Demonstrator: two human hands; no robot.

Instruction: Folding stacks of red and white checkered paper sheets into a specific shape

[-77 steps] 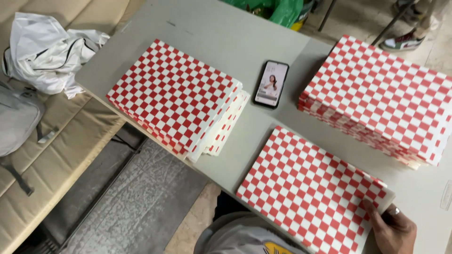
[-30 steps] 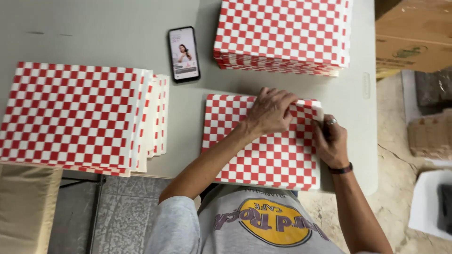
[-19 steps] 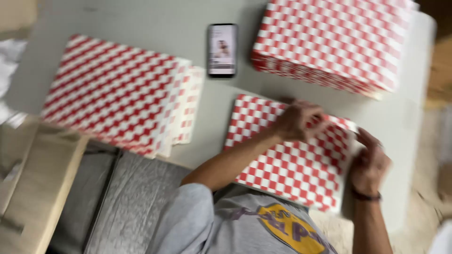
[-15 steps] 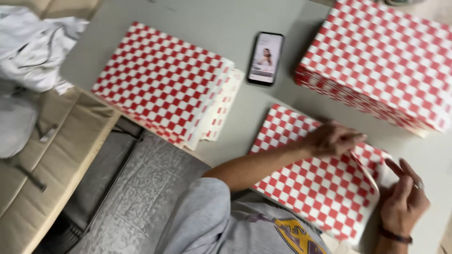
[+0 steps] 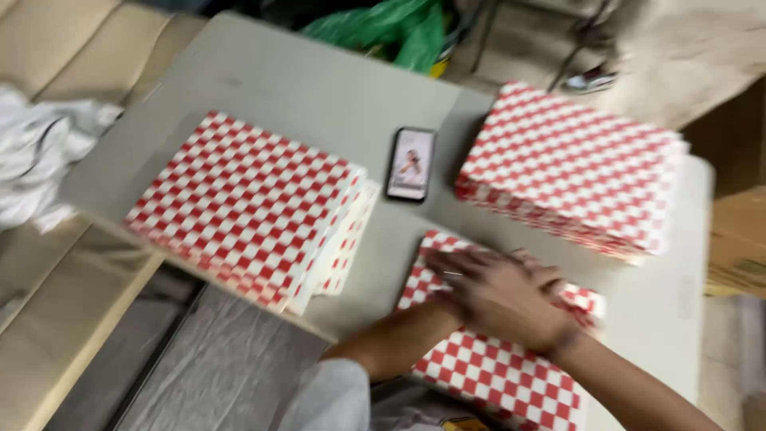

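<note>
both hands (image 5: 499, 299) flat on checkered sheet (image 5: 495, 371), grip spread, phone (image 5: 411, 164) between two checkered stacks (image 5: 247, 203)

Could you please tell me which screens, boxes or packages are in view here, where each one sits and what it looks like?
Phone: flat on the grey table between the two checkered paper stacks, a dark rectangle with its screen lit and showing a picture.
Cardboard box: at the right edge beside the table, brown, only partly in view.
Green bag: beyond the table's far edge, crumpled plastic.
</note>
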